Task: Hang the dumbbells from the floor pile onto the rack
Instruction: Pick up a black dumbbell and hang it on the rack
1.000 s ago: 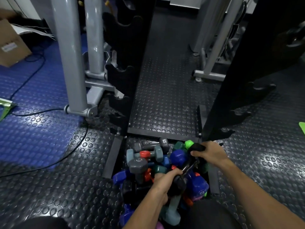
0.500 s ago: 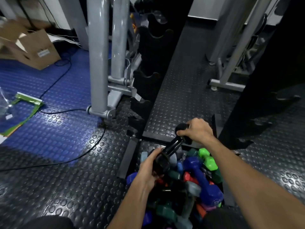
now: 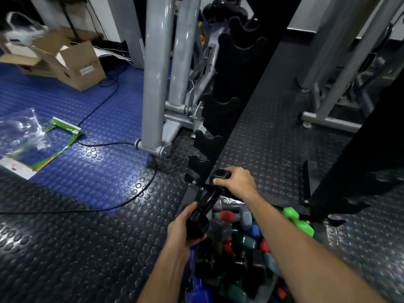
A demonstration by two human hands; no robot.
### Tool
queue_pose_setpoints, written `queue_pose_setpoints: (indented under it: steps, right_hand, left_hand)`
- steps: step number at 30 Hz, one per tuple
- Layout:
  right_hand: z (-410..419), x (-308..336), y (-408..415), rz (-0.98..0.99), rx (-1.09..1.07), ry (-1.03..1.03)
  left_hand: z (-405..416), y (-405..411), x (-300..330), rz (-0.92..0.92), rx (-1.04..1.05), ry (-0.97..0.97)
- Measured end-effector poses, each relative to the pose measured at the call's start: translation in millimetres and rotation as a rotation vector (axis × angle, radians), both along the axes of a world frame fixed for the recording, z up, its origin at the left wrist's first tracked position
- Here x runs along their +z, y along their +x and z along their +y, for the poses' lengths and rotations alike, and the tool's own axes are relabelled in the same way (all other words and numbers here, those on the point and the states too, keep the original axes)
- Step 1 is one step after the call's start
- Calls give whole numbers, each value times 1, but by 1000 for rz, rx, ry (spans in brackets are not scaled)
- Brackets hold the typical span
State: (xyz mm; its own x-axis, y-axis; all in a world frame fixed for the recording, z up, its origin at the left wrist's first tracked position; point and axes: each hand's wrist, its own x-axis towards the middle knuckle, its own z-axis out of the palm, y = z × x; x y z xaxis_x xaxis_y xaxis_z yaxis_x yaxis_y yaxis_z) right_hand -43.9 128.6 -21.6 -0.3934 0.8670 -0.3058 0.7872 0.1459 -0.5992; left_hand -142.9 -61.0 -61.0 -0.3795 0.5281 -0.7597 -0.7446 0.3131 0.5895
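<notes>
Both hands are gripping one black dumbbell [image 3: 206, 201] above the pile [image 3: 240, 248].
Left hand [image 3: 183, 229] is clutching the near head, right hand [image 3: 237, 181] the far head — by the rack [image 3: 213, 119].

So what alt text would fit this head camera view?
Two hands lift a black dumbbell, left hand and right hand each gripping one end, above a pile of colored dumbbells beside a black notched rack.

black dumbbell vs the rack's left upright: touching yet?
Cannot tell. In the head view the black dumbbell, gripped by left hand and right hand, overlaps the rack upright's lowest cradles; no gap or contact shows plainly.
</notes>
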Motion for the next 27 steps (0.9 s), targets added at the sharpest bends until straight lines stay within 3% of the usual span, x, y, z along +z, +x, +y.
queue_pose_setpoints:
  steps: [6,16,23,27]
  right_hand:
    - [-15,-30,-24,142,-42,-100]
    - [-12,-64,-63,231,-302,-222]
    - [6,-80,-77,413,-314,-228]
    - [10,-90,-76,406,-280,-94]
  left_hand:
    - [-18,-16,-8,67,164,-70]
    - [1,-52,-40,31,510,-67]
    - [50,-87,-64,27,577,26]
    - [82,-101,-74,9,561,108]
